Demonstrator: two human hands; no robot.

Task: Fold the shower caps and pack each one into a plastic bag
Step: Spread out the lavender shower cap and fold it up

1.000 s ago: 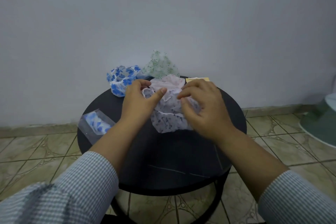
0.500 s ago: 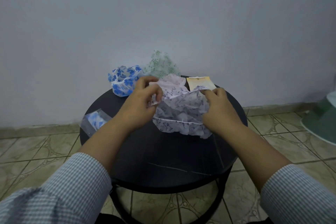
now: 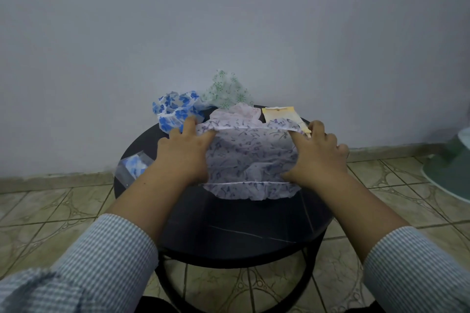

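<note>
A white shower cap with purple print (image 3: 251,157) is stretched wide over the round black table (image 3: 229,231). My left hand (image 3: 183,155) is at its left side and my right hand (image 3: 318,160) at its right. On each hand the forefinger and thumb are spread inside the elastic rim and push it outward. A blue floral cap (image 3: 175,112), a green-print cap (image 3: 226,91) and a pink cap (image 3: 241,114) lie at the table's far edge. A clear plastic bag holding a folded blue cap (image 3: 133,166) lies at the table's left edge.
A yellowish packet (image 3: 282,115) lies at the far right of the table behind the stretched cap. The table stands against a plain wall on a tiled floor. A green-and-white object (image 3: 450,168) sits on the floor at the right.
My hands have moved apart, from pinching the bunched purple-print cap at its middle to spreading it wide by its rim.
</note>
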